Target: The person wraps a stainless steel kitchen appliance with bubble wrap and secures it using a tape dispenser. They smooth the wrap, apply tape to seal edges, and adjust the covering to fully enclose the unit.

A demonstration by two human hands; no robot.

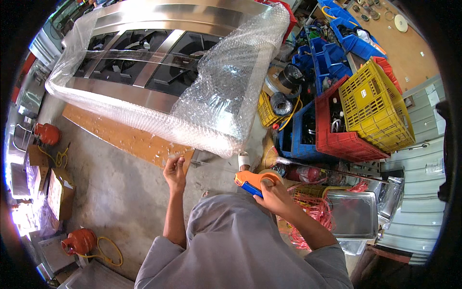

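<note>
Right hand (276, 198) grips the orange tape dispenser (255, 179), probably light, stiff, best held at near end; left hand (174, 173) pinches, object unclear.

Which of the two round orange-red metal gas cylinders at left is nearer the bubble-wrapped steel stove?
The upper gas cylinder, seen below the left end of the stove; the lower gas cylinder is much farther away.

A gas range (166, 45), bubble wrap (216, 86) over its right end, spans the frame's upper left and upper center; just below center, a tape dispenser (248, 180) sits in the right grip (275, 198). One gas cylinder (47, 134) is at left, a second cylinder (81, 241) lower left; at right, an upper crate (373, 106) rests on a lower crate (344, 141), near the upper-right tabletop (414, 62).
</note>
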